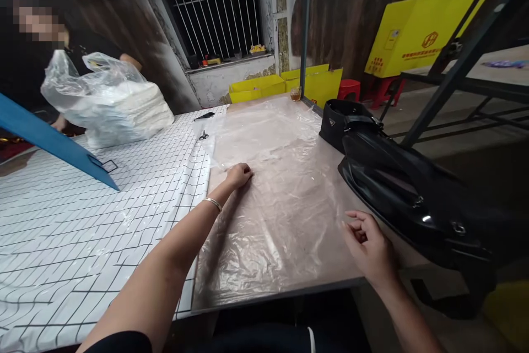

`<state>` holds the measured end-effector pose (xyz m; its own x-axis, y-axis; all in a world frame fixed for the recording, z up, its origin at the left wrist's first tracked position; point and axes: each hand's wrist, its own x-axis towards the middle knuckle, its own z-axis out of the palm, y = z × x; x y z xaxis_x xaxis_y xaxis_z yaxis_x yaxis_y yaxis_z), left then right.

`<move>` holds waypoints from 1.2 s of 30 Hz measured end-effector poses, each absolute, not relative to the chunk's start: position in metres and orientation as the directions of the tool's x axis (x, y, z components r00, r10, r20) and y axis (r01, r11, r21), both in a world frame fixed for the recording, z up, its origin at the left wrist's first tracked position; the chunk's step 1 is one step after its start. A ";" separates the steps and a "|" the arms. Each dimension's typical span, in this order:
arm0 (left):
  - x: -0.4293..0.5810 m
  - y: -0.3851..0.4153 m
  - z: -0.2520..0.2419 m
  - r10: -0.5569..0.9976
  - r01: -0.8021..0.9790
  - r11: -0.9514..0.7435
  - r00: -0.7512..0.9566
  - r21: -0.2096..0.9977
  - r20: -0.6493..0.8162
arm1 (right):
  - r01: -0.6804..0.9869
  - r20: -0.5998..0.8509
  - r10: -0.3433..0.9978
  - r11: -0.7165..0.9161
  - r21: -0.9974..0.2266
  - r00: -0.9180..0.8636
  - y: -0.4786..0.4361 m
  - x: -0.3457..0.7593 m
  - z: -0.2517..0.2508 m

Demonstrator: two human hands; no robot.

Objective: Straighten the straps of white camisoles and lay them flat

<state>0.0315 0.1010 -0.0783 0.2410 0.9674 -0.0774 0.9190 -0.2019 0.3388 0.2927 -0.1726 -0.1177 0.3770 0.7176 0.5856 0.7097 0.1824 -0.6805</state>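
A thin clear plastic sheet (285, 204) lies wrinkled over the wooden tabletop in front of me. My left hand (238, 175) reaches forward onto its left part, fingers closed together at the plastic; the fingertips are partly hidden. Over the sheet's right edge hovers my right hand (370, 245), its fingers loosely bent and the thumb apart from them, holding nothing I can see. White cloth with a black grid (136, 221) covers the table left of the sheet. Small scissors (204, 135) rest near the sheet's far left edge.
Black bags (384, 171) sit along the right table edge. A glass of brown drink (295, 94) stands at the far corner, a phone (204, 115) beyond the scissors. At left are a filled plastic bag (124, 105), a blue panel (53, 138) and another person.
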 end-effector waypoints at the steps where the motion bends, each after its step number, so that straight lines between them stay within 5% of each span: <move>1: 0.033 0.102 -0.077 0.964 0.923 -0.217 0.253 0.318 -0.079 | 0.705 0.584 0.719 0.187 -0.684 0.376 -0.173 0.293 -0.118; 5: 0.054 0.100 -0.067 0.946 0.914 -0.270 0.310 0.304 -0.091 | 0.687 0.573 0.735 0.204 -0.697 0.363 -0.173 0.296 -0.119; 13: 0.166 0.066 -0.073 0.759 0.631 -0.540 0.652 0.557 -0.002 | 0.637 0.524 0.743 0.173 -0.751 0.416 -0.174 0.292 -0.114; 17: 0.196 0.056 -0.085 0.663 0.580 -0.660 0.748 0.477 0.008 | 0.620 0.496 0.758 0.155 -0.769 0.425 -0.174 0.291 -0.112; 24: 0.214 0.037 -0.087 0.725 0.684 -0.652 0.688 0.328 0.007 | 0.653 0.564 0.733 0.220 -0.725 0.380 -0.174 0.294 -0.115; 29: 0.205 0.026 -0.072 0.775 0.733 -0.583 0.631 0.351 -0.031 | 0.659 0.573 0.717 0.211 -0.722 0.397 -0.174 0.297 -0.117; 36: 0.041 0.020 -0.028 0.911 0.858 -0.382 0.412 0.342 -0.015 | 0.612 0.487 0.741 0.131 -0.780 0.462 -0.173 0.301 -0.120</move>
